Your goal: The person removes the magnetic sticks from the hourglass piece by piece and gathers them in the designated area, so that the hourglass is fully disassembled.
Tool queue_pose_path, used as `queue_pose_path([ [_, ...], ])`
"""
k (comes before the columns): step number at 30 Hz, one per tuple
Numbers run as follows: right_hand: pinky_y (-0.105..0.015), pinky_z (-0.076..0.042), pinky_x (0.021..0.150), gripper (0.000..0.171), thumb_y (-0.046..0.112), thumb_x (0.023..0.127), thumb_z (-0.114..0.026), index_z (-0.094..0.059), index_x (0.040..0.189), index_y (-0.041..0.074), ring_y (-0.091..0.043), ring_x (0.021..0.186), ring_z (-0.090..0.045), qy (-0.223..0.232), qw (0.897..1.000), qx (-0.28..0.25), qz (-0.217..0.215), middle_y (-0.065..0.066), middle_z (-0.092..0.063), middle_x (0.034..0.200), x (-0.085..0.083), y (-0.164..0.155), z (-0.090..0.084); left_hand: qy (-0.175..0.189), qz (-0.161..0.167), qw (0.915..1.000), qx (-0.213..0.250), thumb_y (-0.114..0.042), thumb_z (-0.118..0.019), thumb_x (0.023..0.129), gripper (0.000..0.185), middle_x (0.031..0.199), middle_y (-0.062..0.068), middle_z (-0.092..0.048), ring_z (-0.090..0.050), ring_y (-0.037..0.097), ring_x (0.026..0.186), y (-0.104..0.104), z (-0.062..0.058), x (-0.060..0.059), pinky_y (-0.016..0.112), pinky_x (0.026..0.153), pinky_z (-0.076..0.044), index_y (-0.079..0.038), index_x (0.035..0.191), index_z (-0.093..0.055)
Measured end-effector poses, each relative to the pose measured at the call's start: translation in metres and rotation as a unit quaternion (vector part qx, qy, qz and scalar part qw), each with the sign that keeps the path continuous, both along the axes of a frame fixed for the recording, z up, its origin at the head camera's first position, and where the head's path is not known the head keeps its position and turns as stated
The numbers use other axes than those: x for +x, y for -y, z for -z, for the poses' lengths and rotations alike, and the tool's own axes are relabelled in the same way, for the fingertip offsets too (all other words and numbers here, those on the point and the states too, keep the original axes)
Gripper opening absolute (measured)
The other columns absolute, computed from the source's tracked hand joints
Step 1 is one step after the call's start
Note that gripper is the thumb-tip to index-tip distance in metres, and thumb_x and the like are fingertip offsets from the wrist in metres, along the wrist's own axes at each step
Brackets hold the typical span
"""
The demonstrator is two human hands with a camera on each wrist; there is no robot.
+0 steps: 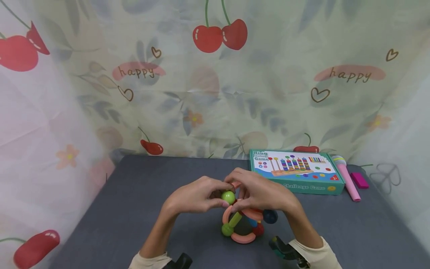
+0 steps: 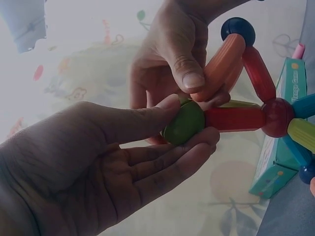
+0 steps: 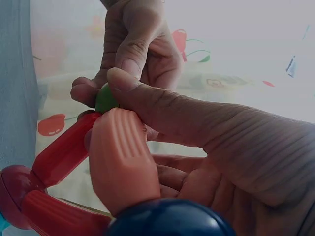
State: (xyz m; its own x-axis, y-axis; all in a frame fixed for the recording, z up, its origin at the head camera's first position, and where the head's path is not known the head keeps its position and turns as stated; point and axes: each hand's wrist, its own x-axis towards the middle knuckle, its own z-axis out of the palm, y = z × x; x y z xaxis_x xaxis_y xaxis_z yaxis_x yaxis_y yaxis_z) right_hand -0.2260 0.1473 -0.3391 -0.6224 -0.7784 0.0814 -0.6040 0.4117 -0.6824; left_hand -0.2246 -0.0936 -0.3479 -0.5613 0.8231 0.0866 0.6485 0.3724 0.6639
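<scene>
My left hand (image 1: pixel 196 196) pinches a green ball (image 1: pixel 228 197) between thumb and fingers, over a built shape of magnetic rods and balls. In the left wrist view a straight red rod (image 2: pixel 234 119) runs from that ball to a red ball (image 2: pixel 276 117). My right hand (image 1: pixel 265 190) holds a curved orange rod (image 3: pixel 123 157), its thumb along one end close to the green ball. The rod's other end meets a dark blue ball (image 1: pixel 270 216). Lower in the shape are another green ball (image 1: pixel 227 229) and a curved orange rod (image 1: pixel 243 238). The hands hide the shape's upper part.
Behind the right hand lies a teal game box (image 1: pixel 295 172). To its right are a pink toy microphone (image 1: pixel 347 179) and a magenta block (image 1: pixel 359 180). The dark tabletop (image 1: pixel 134 209) ends at a patterned cloth (image 1: pixel 201 112).
</scene>
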Motion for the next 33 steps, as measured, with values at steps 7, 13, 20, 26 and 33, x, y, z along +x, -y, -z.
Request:
queue_pose_path([
  [7, -0.025, -0.060, 0.072, 0.046, 0.023, 0.092, -0.081, -0.064, 0.131, 0.006, -0.002, 0.077, -0.071, 0.031, 0.999, 0.003, -0.009, -0.006, -0.077, 0.107, -0.003, 0.001, 0.002, -0.003, 0.005, 1.0000, 0.004, -0.021, -0.069, 0.101, 0.021, 0.077, -0.004, -0.056, -0.045, -0.001, 0.060, 0.002, 0.000, 0.000, 0.018, 0.064, -0.042, -0.013, 0.120, -0.071],
  [13, -0.025, -0.059, 0.071, 0.035, 0.019, 0.091, -0.082, -0.072, 0.122, 0.006, -0.002, 0.076, -0.070, 0.021, 1.000, -0.002, -0.016, -0.003, -0.078, 0.095, -0.005, 0.001, 0.003, -0.002, 0.014, 0.9999, 0.005, -0.021, -0.067, 0.102, 0.024, 0.072, 0.001, -0.060, -0.043, -0.003, 0.055, 0.004, 0.000, 0.000, 0.017, 0.061, -0.041, -0.011, 0.122, -0.072],
  [20, -0.024, -0.059, 0.073, 0.037, 0.024, 0.093, -0.080, -0.072, 0.125, 0.007, -0.002, 0.080, -0.070, 0.012, 1.000, 0.010, -0.011, -0.003, -0.078, 0.099, -0.006, -0.003, 0.002, 0.040, 0.008, 0.9992, -0.005, -0.017, -0.065, 0.104, 0.028, 0.085, 0.003, -0.076, -0.057, -0.004, 0.060, 0.006, 0.001, -0.002, 0.018, 0.062, -0.047, -0.007, 0.129, -0.071],
  [26, -0.025, -0.059, 0.074, 0.029, 0.022, 0.093, -0.080, -0.075, 0.118, 0.009, -0.002, 0.079, -0.070, 0.007, 1.000, 0.012, -0.019, -0.002, -0.078, 0.095, -0.007, -0.004, 0.000, 0.057, 0.013, 0.9983, -0.001, -0.017, -0.066, 0.103, 0.030, 0.103, 0.003, -0.078, -0.062, -0.002, 0.070, 0.013, 0.000, -0.004, 0.022, 0.069, -0.055, -0.010, 0.132, -0.070],
  [33, -0.024, -0.060, 0.074, 0.025, 0.021, 0.093, -0.080, -0.076, 0.116, 0.011, -0.001, 0.076, -0.070, 0.005, 1.000, 0.016, -0.026, 0.000, -0.078, 0.092, -0.007, -0.002, 0.001, 0.061, 0.018, 0.9980, -0.001, -0.018, -0.063, 0.105, 0.030, 0.096, 0.003, -0.077, -0.060, -0.002, 0.066, 0.025, -0.001, -0.006, 0.021, 0.068, -0.054, -0.011, 0.133, -0.069],
])
